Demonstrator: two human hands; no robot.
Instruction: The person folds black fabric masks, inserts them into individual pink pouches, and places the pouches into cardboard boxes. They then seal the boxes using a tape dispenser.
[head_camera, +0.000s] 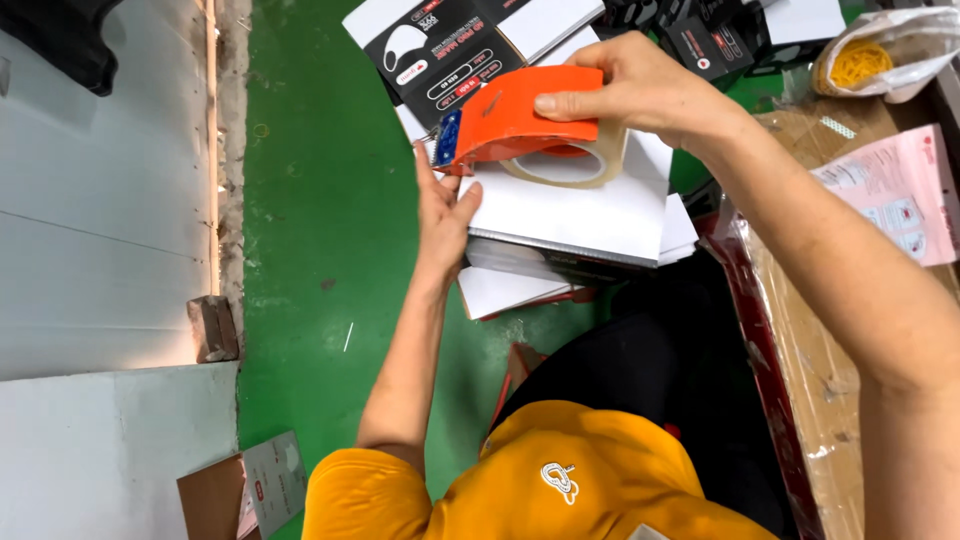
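Orange plastic fills the right hand (640, 85): its fingers are curled tight around the body of a tape dispenser (515, 125), thumb along the lower edge, with the clear tape roll (585, 165) hanging beneath. The left hand (443, 215) is open, palm flat against the near edge of a stack of white flat boxes (590, 215), fingertips close to the dispenser's blue blade end. Black printed cartons (450, 45) lie beyond the stack on the green floor (320, 200). A bag of yellow rubber bands (865, 60) sits far right, above brown cardboard (810, 330). Both forearms reach forward, the left nearly straight, the right slanting in from the side.
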